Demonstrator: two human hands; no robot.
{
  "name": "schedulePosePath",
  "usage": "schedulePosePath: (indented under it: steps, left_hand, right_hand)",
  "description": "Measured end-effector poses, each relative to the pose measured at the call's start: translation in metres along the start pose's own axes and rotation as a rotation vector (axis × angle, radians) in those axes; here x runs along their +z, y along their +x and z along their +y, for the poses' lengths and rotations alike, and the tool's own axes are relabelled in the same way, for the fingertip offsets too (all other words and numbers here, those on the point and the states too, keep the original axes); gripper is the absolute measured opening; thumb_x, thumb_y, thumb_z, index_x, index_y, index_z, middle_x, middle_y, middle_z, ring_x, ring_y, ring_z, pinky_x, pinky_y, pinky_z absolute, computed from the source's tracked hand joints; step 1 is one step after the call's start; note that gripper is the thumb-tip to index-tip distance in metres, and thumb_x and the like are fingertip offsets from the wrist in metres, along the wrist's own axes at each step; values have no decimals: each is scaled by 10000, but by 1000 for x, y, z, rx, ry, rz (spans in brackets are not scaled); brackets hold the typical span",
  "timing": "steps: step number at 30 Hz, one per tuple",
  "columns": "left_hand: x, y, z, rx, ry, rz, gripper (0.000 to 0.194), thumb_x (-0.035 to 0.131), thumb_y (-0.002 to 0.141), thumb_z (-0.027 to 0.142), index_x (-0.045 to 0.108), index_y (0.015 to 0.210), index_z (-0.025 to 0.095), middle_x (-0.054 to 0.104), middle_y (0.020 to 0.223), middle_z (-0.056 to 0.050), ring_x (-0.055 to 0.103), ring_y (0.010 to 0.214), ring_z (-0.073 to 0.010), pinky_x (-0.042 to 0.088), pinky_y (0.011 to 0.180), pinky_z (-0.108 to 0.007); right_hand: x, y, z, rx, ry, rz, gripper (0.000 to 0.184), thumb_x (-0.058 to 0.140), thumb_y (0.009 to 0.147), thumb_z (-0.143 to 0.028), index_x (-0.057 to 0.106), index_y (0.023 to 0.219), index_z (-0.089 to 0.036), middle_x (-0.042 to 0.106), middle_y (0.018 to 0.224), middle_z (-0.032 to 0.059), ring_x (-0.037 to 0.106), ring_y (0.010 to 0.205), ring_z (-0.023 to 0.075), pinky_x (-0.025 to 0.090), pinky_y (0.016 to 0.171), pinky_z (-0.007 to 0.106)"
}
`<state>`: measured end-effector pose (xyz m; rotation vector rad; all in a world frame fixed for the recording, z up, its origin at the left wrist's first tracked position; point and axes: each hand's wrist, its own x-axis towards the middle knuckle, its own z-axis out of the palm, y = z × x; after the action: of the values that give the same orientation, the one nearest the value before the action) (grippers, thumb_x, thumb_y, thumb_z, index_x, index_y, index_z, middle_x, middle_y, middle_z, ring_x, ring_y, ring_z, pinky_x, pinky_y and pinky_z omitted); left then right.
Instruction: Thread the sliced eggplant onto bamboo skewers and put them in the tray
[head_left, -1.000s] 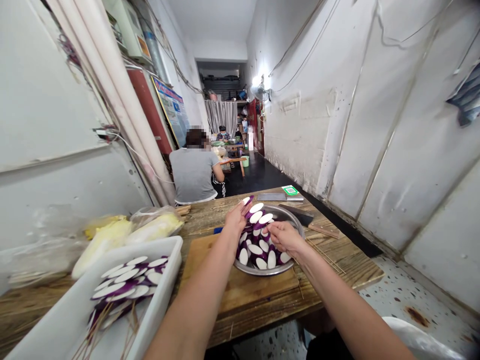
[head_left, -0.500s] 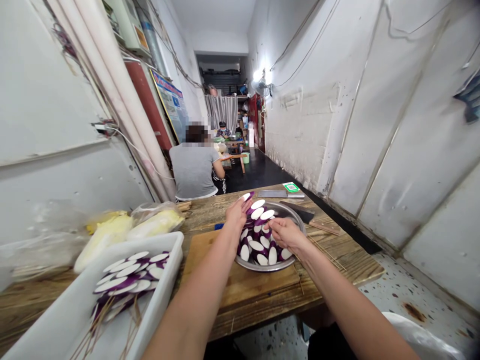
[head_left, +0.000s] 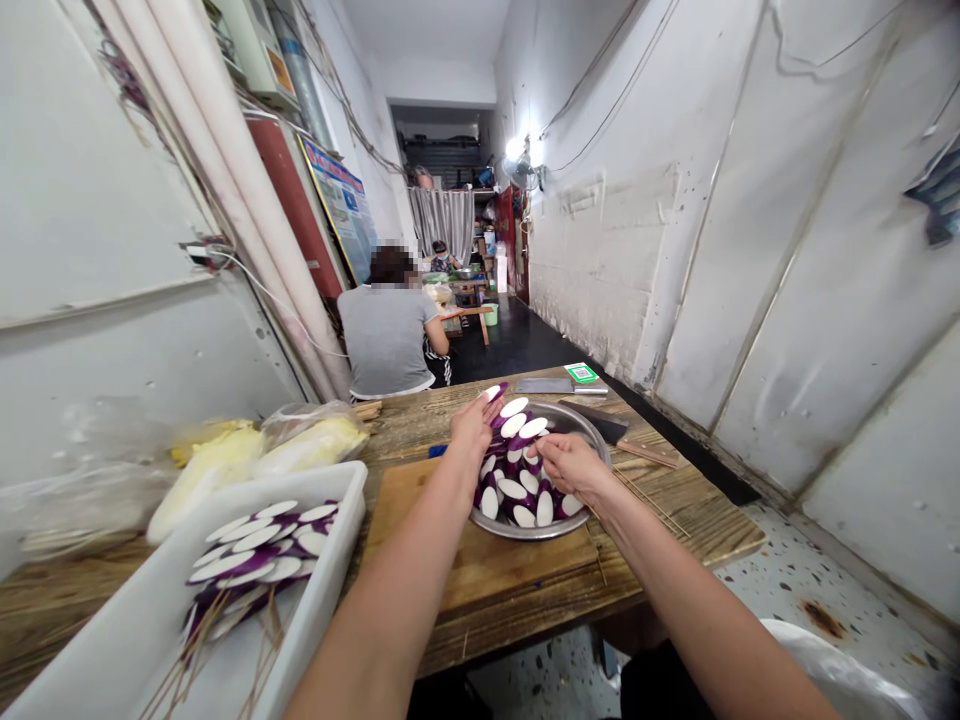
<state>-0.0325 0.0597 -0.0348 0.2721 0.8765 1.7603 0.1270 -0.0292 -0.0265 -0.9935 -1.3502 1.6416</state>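
Observation:
Over a metal bowl (head_left: 541, 535) heaped with purple-skinned, white-fleshed eggplant slices (head_left: 524, 516), both my hands work close together. My left hand (head_left: 471, 425) is closed on one eggplant slice (head_left: 493, 393), held above the bowl's far left rim. A short row of skewered slices (head_left: 514, 425) sits between the hands. The fingers of my right hand (head_left: 571, 465) are pinched at the near end of that row, apparently on a thin skewer that is mostly hidden. To the left, a white tray (head_left: 352, 510) holds finished skewers of slices (head_left: 259, 535).
Two cleavers, one (head_left: 544, 385) behind the bowl and one (head_left: 649, 452) to its right, lie on the wooden table (head_left: 720, 530). Loose bamboo skewers (head_left: 649, 500) lie beside the bowl, which rests on a cutting board (head_left: 409, 520). A person (head_left: 390, 335) sits beyond the table.
Almost nothing differs. Both hands keep their places over the bowl, and the view has shifted very slightly.

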Motion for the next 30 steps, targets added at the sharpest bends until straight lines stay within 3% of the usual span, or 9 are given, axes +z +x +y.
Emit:
schedulePosePath:
  steps: [9, 19, 30]
  left_hand:
    - [1, -5, 1, -3, 7, -9, 119, 609, 739, 46, 607, 853, 81, 677, 760, -118, 663, 788, -221, 542, 713, -280]
    - [-2, -2, -3, 90, 51, -43, 54, 600, 739, 43, 588, 777, 80, 660, 670, -92, 667, 744, -219, 535, 744, -325]
    - [5, -19, 1, 87, 91, -17, 101, 601, 705, -6, 562, 693, 87, 645, 627, -93, 666, 727, -231, 523, 755, -334]
  right_hand:
    - [0, -1, -2, 27, -5, -5, 176, 506, 749, -320, 539, 733, -147, 294, 311, -117, 148, 238, 18, 79, 284, 159]
    - [0, 0, 0, 33, -1, -4, 168, 494, 746, -305, 545, 740, -144, 300, 310, -118, 155, 227, 17, 75, 280, 159]
    - [1, 1, 1, 49, -46, 29, 172, 508, 736, -320, 538, 711, -153, 281, 308, -119, 152, 243, 14, 90, 291, 160]
